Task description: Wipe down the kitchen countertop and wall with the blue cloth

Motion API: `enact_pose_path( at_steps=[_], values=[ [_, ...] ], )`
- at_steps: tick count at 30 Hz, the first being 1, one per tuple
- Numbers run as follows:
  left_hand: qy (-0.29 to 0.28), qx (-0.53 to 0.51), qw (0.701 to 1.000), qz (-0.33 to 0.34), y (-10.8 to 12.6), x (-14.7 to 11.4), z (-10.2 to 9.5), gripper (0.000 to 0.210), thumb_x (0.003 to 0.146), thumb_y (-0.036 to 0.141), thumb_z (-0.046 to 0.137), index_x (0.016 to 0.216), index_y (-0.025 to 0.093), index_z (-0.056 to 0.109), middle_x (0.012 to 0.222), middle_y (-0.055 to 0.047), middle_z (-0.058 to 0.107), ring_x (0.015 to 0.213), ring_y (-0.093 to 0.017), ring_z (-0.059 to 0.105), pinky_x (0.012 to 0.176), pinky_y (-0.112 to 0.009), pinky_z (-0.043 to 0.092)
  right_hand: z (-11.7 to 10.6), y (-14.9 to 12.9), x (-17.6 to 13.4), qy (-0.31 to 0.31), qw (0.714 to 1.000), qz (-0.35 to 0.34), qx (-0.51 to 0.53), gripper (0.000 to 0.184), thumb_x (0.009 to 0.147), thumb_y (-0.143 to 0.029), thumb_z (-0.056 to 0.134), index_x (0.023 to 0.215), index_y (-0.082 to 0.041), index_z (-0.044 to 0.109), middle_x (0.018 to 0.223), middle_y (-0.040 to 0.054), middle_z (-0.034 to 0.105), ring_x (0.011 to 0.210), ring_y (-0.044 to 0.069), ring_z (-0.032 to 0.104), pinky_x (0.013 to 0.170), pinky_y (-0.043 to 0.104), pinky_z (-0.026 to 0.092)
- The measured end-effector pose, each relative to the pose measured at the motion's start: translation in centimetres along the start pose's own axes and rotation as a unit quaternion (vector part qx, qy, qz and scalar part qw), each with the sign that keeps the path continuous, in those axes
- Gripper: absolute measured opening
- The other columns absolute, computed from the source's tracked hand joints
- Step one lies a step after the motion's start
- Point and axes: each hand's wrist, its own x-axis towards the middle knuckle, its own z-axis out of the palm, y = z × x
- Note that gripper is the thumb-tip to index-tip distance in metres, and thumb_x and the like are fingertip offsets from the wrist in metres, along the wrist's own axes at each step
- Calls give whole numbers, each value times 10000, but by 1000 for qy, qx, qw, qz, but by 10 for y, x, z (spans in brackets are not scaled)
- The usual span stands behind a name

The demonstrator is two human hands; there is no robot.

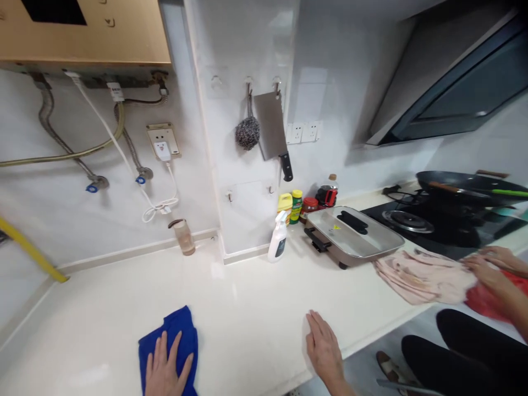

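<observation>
Likely wiping step: left hand (167, 369), fingers spread, flat on blue cloth (186, 325) lower left of frame; right hand (324, 347), fingers straight, side by side, empty, on tabletop (247, 330) lower centre-right; next stroke needs even pressure.

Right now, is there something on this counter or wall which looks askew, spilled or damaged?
The cleaver hangs aslant on its hook, handle down, while the steel scrubber beside it hangs straight. No spill or damage stands out around the blue cloth under the left hand.

yellow triangle (337, 227), on pan lid (375, 240) (text illegible)
</observation>
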Motion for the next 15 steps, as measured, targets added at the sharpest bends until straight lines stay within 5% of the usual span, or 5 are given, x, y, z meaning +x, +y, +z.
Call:
enact_pose_path(
  at_steps=[7, 15],
  values=[
    [25, 16, 1000, 7, 36, 17, 8, 609, 920, 491, 460, 1472, 234, 469, 1626, -148, 310, 1512, -349, 243, 1182, -623, 271, -6, 0, -5, -18, 999, -14, 26, 526, 959, -234, 374, 1480, -166, 372, 1425, 145, 540, 1316, 291, 499, 1063, 506, 456],
    [-18, -19, 999, 29, 94, 117, 28, 555, 949, 416, 478, 1476, 242, 463, 1616, -169, 320, 1493, -352, 296, 1187, -604, 294, -8, 6, -2, -18, 999, -37, 24, 539, 957, -255, 390, 1487, -157, 378, 1397, 149, 564, 1260, 297, 549, 980, 481, 503]
  ],
)
